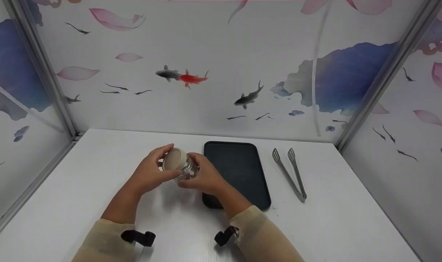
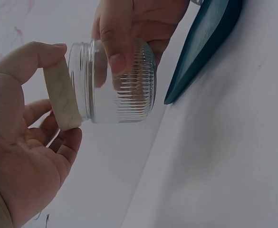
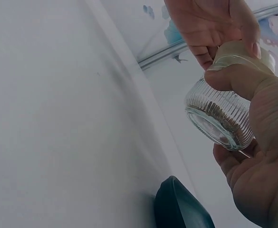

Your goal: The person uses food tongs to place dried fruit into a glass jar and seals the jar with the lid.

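Note:
Above the white table, my left hand [image 1: 148,175] grips the beige lid [image 1: 173,159] by its edge, thumb on one side and fingers on the other. My right hand [image 1: 210,177] holds the clear glass jar [image 2: 127,104] around its ribbed body. In the left wrist view the jar lies on its side, and the lid [image 2: 62,97] stands slightly askew at its threaded mouth, with bare thread showing. The right wrist view shows the jar's round base [image 3: 212,128] turned toward the camera. Nothing shows inside the jar except the fingers seen through the glass.
A dark rectangular tray [image 1: 237,174] lies just right of the hands, partly under the right forearm. Farther right are metal tongs [image 1: 292,176], spread apart on the table [image 1: 337,218]. Printed panels [image 1: 213,109] wall the table at the back and both sides.

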Demonstrator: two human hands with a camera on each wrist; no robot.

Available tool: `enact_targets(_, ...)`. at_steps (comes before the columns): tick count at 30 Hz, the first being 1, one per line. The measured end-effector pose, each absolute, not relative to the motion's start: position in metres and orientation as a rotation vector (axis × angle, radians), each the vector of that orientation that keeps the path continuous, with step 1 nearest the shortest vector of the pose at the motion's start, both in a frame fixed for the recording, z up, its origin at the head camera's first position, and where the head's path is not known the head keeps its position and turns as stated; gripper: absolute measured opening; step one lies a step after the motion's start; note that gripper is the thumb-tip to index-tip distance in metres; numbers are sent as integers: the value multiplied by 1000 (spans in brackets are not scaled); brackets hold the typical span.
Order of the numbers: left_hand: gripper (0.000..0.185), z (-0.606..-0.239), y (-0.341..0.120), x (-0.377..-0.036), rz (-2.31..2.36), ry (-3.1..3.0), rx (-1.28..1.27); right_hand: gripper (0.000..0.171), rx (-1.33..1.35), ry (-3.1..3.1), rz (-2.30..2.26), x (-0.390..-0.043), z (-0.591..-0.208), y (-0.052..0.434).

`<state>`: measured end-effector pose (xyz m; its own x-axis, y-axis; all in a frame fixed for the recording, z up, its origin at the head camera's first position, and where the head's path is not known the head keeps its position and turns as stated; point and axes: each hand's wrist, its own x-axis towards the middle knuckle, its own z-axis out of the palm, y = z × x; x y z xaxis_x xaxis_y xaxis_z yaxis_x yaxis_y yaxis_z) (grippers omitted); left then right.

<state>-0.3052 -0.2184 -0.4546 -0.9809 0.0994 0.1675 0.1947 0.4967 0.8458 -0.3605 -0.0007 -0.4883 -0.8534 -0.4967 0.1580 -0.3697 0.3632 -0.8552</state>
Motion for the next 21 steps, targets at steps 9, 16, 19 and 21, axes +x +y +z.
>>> enact_targets(9, 88, -449, -211, -302, -1387, -2707, -228, 94, -775, 2483, -1490, -356, -485, -2)
enact_targets(16, 92, -448, -207, -301, -1330, -2745, -213, 95, -803, 2497, -1465, -357, -486, -3)
enact_targets(19, 91, -447, -206, -300, -1319, -2750, -210, 95, -811, 2503, -1457, -357, -486, -3)
enact_targets(21, 91, -447, -206, -300, -1306, -2757, -205, 95, -805, 2508, -1453, -357, -485, -3)
